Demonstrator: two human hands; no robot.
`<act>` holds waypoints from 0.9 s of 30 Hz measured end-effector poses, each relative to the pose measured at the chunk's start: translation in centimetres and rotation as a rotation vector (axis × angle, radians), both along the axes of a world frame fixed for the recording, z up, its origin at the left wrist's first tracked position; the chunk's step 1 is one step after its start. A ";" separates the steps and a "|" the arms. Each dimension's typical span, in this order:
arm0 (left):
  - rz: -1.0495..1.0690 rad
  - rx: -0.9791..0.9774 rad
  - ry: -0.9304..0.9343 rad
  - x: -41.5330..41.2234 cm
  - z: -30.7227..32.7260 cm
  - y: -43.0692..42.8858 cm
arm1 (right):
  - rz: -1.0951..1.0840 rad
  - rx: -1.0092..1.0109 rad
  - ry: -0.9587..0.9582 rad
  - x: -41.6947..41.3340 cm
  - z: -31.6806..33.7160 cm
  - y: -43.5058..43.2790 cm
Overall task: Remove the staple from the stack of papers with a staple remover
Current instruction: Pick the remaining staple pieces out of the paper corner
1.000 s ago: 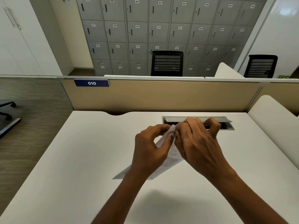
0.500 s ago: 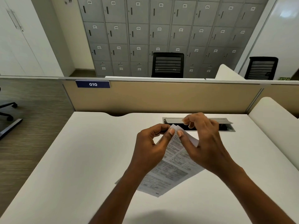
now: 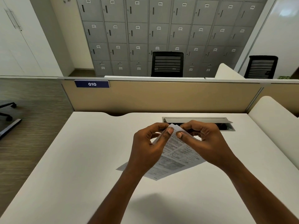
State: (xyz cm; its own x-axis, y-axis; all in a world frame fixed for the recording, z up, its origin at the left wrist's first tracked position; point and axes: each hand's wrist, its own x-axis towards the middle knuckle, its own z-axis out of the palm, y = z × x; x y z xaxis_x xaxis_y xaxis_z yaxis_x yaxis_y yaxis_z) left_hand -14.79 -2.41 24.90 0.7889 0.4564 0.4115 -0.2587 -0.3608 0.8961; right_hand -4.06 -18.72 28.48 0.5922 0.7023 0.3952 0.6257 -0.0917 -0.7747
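Both hands meet over the middle of the white tabletop [image 3: 80, 159], at the top corner of the stack of papers [image 3: 178, 156].

Left hand [image 3: 148, 147]: thumb and forefinger curled, pinching that corner from the left. The other fingers [image 3: 153, 135] are tucked behind the sheets and only partly seen.

Right hand [image 3: 208, 142]: thumb and forefinger curled, pinching the same corner from the right, with the two thumb tips almost touching. The rest of this hand covers the paper's right edge.

The stack slopes from the raised corner down toward the person. I cannot tell whether its lower corner rests on the tabletop; a grey patch to its left could be shadow or another sheet. The print is too small to read.

The staple sits somewhere under the thumbs and cannot be made out. Whether either hand also holds a tool is hidden by the fingers.

The right knuckles cover part of the cable slot [image 3: 197, 120] behind. Beyond it stand the partition with label 010 [image 3: 92, 84] and the grey lockers [image 3: 161, 29].
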 end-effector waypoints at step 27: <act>-0.047 -0.007 0.025 0.1 0.2 0.2 | 0.108 -0.020 0.075 0.4 0.3 0.6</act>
